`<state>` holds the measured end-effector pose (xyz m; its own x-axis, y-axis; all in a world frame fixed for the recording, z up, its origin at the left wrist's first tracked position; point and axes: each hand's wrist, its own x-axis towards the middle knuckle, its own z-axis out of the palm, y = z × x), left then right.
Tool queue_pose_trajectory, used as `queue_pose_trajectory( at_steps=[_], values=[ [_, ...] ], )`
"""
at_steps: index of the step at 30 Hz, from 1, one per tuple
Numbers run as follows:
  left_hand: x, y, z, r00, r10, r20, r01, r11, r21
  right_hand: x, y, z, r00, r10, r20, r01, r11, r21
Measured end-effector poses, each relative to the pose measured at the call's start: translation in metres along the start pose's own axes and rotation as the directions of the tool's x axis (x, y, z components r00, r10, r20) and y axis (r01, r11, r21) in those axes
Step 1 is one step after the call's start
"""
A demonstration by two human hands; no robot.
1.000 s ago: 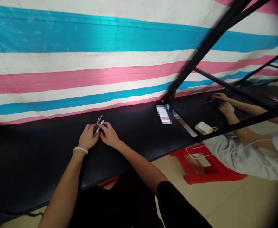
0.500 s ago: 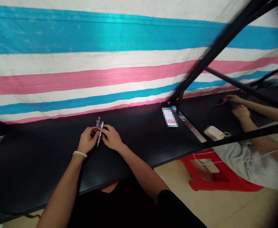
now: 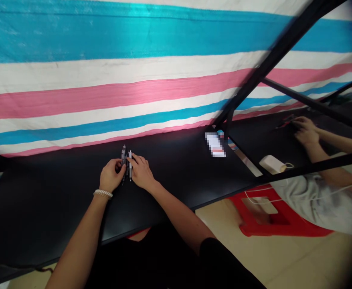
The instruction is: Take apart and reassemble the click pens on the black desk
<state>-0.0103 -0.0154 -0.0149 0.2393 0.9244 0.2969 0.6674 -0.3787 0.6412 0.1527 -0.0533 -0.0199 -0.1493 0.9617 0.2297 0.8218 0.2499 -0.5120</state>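
My left hand [image 3: 111,175], with a pale beaded bracelet at its wrist, is closed on a dark pen [image 3: 123,151] between thumb and fingers. Close by on the right, my right hand [image 3: 142,170] pinches a white and grey pen [image 3: 130,170]. Both pens point roughly away from me, side by side and low over the black table [image 3: 170,168]. Another dark pen seems to lie in the gap between them, but my fingers and the dark tabletop make this hard to tell.
A pixelated phone-like thing [image 3: 215,144] lies right of my hands, beside a black metal frame [image 3: 248,90]. Beyond it are a white device [image 3: 272,164], another person's hands [image 3: 306,130] and a red stool [image 3: 254,222]. A striped tarp [image 3: 104,96] hangs behind the table.
The pens were crossed and bunched together; now they stand side by side, with the white one moved right and straightened. My hands have drawn slightly apart. The view has tilted a little.
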Motion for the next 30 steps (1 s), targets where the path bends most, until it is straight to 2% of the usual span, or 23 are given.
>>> queue_pose_trajectory(
  at_steps=[5,9,12,15,18,22,25,30],
  values=[
    [0.002,-0.002,0.001,0.998,0.057,-0.016,-0.056,0.997,0.048,0.001,0.002,0.001,1.000,0.000,0.021,-0.001,1.000,0.030],
    [0.007,-0.006,0.004,0.999,0.013,-0.038,-0.013,1.000,0.009,0.000,0.003,-0.007,0.999,-0.013,0.042,0.008,0.992,0.129],
    [0.017,-0.009,0.007,0.997,-0.010,-0.083,0.009,1.000,-0.013,-0.001,0.003,-0.013,0.990,-0.087,0.111,0.067,0.983,0.170],
    [0.034,-0.013,0.011,0.994,0.046,-0.097,-0.049,0.999,-0.022,-0.002,0.003,-0.013,0.971,-0.172,0.165,0.151,0.980,0.131],
    [0.055,-0.018,0.016,0.996,0.083,-0.016,-0.083,0.996,0.026,-0.002,0.003,-0.007,0.970,-0.188,0.156,0.177,0.981,0.081],
    [0.074,-0.024,0.022,0.988,0.071,0.135,-0.088,0.989,0.118,0.001,0.007,-0.001,0.979,-0.159,0.125,0.150,0.985,0.085],
    [0.076,-0.028,0.021,0.978,0.154,0.140,-0.167,0.982,0.086,0.002,0.010,0.001,0.983,-0.150,0.104,0.140,0.985,0.098],
    [0.064,-0.027,0.017,0.970,0.226,0.092,-0.230,0.972,0.036,0.003,0.012,0.004,0.983,-0.159,0.093,0.149,0.983,0.102]
  ],
)
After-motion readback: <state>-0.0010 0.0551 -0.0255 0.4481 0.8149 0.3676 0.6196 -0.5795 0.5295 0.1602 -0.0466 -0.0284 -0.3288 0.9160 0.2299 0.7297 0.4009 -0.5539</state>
